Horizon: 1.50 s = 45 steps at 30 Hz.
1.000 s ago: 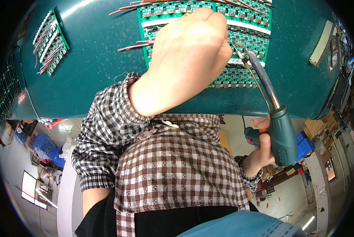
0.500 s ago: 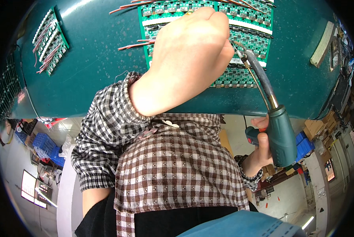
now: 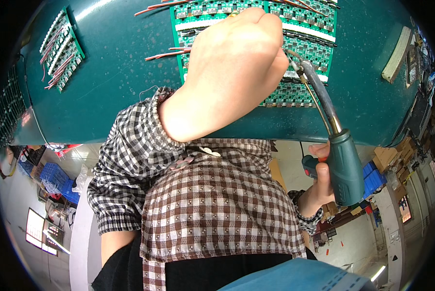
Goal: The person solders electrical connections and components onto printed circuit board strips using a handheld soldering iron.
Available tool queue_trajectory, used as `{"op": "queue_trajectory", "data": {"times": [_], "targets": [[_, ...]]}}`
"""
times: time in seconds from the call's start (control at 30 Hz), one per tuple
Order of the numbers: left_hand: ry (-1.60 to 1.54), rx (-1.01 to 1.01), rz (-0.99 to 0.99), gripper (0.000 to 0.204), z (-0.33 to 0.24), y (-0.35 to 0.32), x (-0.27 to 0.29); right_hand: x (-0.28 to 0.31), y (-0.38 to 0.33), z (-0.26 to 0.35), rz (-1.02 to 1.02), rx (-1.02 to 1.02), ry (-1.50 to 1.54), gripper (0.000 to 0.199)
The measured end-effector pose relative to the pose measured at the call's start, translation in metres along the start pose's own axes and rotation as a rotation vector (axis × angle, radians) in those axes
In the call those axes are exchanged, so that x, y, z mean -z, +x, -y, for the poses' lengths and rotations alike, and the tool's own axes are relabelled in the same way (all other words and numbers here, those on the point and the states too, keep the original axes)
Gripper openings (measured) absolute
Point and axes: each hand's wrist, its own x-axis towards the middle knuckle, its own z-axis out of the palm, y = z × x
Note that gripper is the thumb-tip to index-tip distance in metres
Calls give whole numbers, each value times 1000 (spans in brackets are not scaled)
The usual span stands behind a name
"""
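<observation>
My left hand is closed in a fist above a green circuit board panel. Its fingertips are turned down and away, so anything pinched in them is hidden. In my right hand is a soldering gun with a dark green handle and a bent metal barrel. A thin metal tube runs alongside the barrel. The tip meets the panel area just right of my left fingers. Red and white wires stick out of the panel on the left, and more lie across its top rows.
A smaller wired circuit board lies at the left of the green work surface. Toward the right edge is a pale bar-shaped block, with dark items beyond. Blue crates stand below the table at the left.
Almost nothing differs. Both hands keep their places, and the soldering gun's tip stays beside my left fingers with only a tiny shift.
</observation>
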Motion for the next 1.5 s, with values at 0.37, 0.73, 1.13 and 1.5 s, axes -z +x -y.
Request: {"op": "queue_trajectory", "data": {"times": [0.37, 0.73, 1.13, 1.5], "targets": [[-5, 7, 11, 10, 0, 0, 0, -2, 0, 4, -53, -27, 45, 57], [8, 7, 0, 9, 0, 0, -1, -3, 2, 7, -18, -11, 3, 55], [13, 7, -5, 8, 0, 0, 0, -1, 1, 3, 0, 23, -46, 58], [-43, 19, -14, 8, -2, 6, 5, -6, 2, 6, -64, 17, 35, 52]]}}
